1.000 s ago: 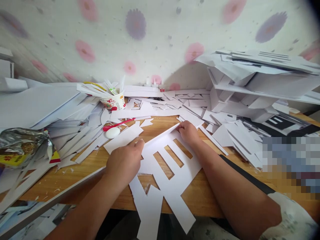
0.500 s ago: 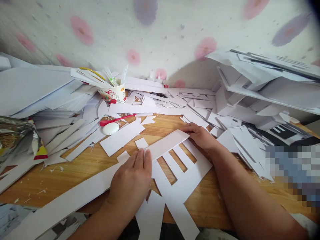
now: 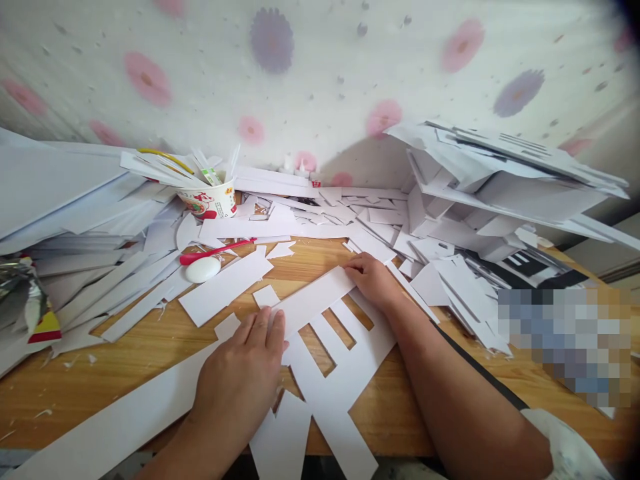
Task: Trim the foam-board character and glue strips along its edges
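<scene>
A white foam board strip (image 3: 315, 295) lies slantwise across the far ends of a slotted foam board piece (image 3: 345, 377). My left hand (image 3: 243, 373) grips the strip's left end, fingers on top and the thumb at its near edge. At the other end, my right hand (image 3: 373, 277) pinches the strip's far right corner, with its fingertips partly hidden. Below the left hand runs a long white board strip (image 3: 125, 407). A small white offcut (image 3: 266, 296) sits just beyond the left fingers.
A paper cup (image 3: 207, 200) of strips stands at the back left. Near it are a red-handled tool (image 3: 215, 251) and a white oval object (image 3: 203, 269). Board scraps (image 3: 125, 267) are heaped leftward. A layered white board structure (image 3: 480, 193) rises at the right.
The view has shifted, so the whole scene sits further left and slightly lower. Both hands remain on the strip, which looks lower and flatter over the slotted piece.
</scene>
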Motion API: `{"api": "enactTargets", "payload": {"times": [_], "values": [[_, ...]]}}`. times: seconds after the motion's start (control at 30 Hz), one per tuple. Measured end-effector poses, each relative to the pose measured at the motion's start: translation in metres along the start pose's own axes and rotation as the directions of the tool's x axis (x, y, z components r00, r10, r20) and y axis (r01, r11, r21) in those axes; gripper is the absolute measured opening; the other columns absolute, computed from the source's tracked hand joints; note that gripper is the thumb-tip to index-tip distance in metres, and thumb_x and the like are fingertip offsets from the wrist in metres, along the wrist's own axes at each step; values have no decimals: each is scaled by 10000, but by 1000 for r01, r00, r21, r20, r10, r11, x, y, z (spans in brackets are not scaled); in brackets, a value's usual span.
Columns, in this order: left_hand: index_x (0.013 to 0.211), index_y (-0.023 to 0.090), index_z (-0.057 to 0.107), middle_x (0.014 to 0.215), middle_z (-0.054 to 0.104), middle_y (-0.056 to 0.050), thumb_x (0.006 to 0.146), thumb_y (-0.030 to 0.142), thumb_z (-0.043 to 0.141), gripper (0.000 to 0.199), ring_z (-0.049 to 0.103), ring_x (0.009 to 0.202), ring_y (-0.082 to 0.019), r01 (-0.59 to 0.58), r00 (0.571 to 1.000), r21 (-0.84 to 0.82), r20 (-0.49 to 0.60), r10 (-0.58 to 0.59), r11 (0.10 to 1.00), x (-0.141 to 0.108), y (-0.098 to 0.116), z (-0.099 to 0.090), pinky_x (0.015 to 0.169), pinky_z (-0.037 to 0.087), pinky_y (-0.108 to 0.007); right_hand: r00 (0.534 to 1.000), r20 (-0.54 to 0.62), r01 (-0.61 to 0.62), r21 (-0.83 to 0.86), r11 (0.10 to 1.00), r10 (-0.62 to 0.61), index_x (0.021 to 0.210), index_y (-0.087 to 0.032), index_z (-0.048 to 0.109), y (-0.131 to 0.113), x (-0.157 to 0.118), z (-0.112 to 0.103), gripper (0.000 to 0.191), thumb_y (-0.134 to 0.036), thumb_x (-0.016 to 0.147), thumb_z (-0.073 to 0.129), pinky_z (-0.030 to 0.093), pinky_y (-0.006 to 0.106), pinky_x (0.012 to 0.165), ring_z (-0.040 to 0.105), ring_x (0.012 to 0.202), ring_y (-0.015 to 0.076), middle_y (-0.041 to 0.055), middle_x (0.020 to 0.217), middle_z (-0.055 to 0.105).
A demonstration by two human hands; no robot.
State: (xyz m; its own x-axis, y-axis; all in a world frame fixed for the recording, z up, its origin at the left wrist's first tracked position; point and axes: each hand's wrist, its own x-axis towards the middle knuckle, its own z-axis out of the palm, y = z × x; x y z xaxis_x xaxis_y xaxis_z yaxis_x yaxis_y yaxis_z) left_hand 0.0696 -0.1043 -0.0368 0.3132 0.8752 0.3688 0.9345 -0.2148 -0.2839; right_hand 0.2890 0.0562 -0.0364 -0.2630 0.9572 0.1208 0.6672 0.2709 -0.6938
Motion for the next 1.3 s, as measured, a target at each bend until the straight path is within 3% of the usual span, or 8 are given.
{"api": "enactTargets", "payload": {"times": [0.17,0.4,0.5,0.7,0.93,1.17,1.23,1.3], "values": [[1143,48,664,1191,650,-205,918,166,434,342,610,1082,-312,-30,999,-82,-34,28,996,-2,-4,6,868,531,-444,999,-24,38,-61,997,-40,871,-166,750,-3,-1,4,209,-130,838,546,454,327,883,619,924,198,88,1008,660],[1126,84,674,1223,639,-171,897,143,465,316,591,1092,-296,53,998,-198,-2,-55,979,-5,-3,9,862,522,-427,998,-53,29,-88,996,-34,894,-162,743,0,1,10,199,-127,838,556,458,339,880,620,928,209,94,1010,656],[1083,94,692,1202,651,-164,910,165,452,305,604,1053,-285,76,995,-226,-40,-87,971,-3,-3,8,854,519,-427,998,-54,25,-88,996,-30,878,-159,726,1,1,10,181,-131,834,553,456,350,883,613,922,213,94,984,650],[1071,71,695,1191,654,-177,906,163,450,309,594,1080,-289,44,997,-207,-58,-57,977,-2,-2,6,885,511,-413,997,-42,56,-67,996,-59,853,-158,702,4,2,10,161,-135,819,546,453,368,900,599,929,215,91,961,638],[1070,66,690,1205,650,-164,916,132,423,316,593,1076,-273,41,998,-196,-33,-49,980,-3,-1,4,898,506,-395,996,-22,89,-83,993,-91,859,-156,692,6,1,8,162,-160,824,533,444,383,917,593,947,220,95,970,637],[1113,116,670,1243,641,-91,916,128,449,297,595,1016,-239,46,997,-232,78,-28,972,2,-5,-3,857,508,-378,993,-7,118,-115,986,-120,829,-151,692,2,2,11,165,-144,830,527,439,377,921,582,961,222,93,933,640],[1130,120,663,1237,644,-94,920,133,442,305,593,1025,-245,34,996,-232,89,-13,972,2,-7,-3,865,506,-386,994,-16,103,-121,987,-106,895,-144,701,-4,-2,6,167,-149,818,553,457,358,895,597,922,208,99,978,638],[1133,124,664,1243,640,-97,924,139,431,313,593,1019,-259,19,995,-216,100,3,976,2,-9,-2,862,507,-396,991,-68,110,-102,989,-117,1095,-136,665,-11,-10,-9,294,-183,820,573,487,326,832,612,863,181,116,1084,612]]}}
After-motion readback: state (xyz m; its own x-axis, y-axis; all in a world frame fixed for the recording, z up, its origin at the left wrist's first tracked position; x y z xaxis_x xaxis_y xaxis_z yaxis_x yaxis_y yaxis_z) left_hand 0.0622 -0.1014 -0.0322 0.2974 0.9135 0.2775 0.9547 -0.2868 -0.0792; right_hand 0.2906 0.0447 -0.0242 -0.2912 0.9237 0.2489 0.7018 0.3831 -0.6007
